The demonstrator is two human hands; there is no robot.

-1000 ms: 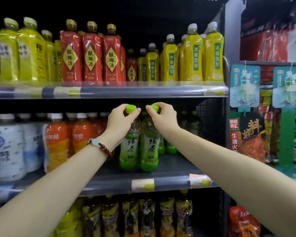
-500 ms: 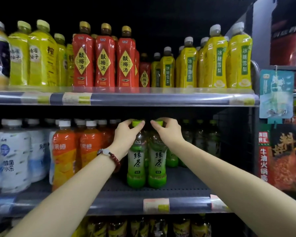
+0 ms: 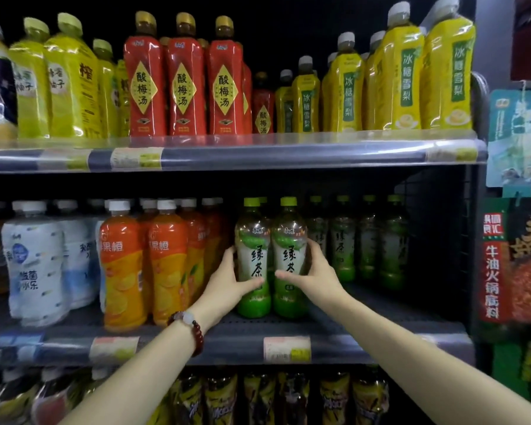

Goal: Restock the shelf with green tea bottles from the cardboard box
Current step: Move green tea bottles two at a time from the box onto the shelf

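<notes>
Left hand (image 3: 227,279) and right hand (image 3: 314,273) each gripped a full green-capped clear plastic tea bottle (image 3: 253,259) (image 3: 289,256) mid-body; judged heavy, slick, best held at the label.

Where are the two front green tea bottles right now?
The two front green tea bottles stand upright, side by side, mid-frame on the middle shelf, right of the orange bottles.

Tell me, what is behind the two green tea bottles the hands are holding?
Behind the two front green tea bottles another green cap peeks out, so at least one more bottle stands there. Its body is covered, and the space farther back is too dark to see.
</notes>
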